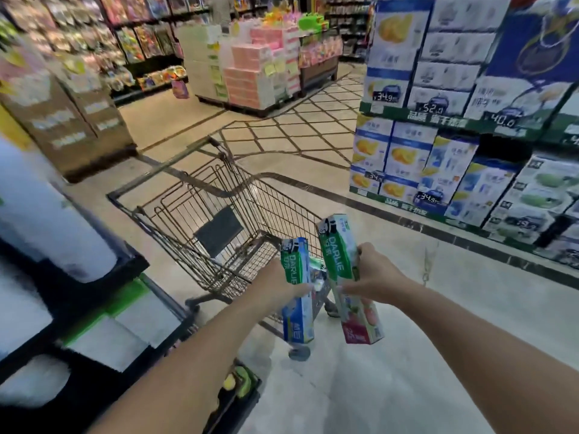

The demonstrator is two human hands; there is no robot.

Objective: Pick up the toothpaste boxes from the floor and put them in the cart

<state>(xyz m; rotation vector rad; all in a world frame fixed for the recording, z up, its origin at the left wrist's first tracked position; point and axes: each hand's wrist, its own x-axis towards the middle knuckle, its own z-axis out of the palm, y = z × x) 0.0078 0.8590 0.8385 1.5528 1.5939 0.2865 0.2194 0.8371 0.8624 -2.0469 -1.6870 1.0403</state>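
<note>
Each hand grips a box, left hand [275,285] and right hand [374,277], at frame centre; next, lower both into the cart [175,195]

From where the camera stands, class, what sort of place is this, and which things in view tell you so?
Almost certainly a supermarket aisle. A wire shopping cart stands on the tiled floor, stacked boxed goods carry price tags, and long shelves of packaged products line the left side.
</note>
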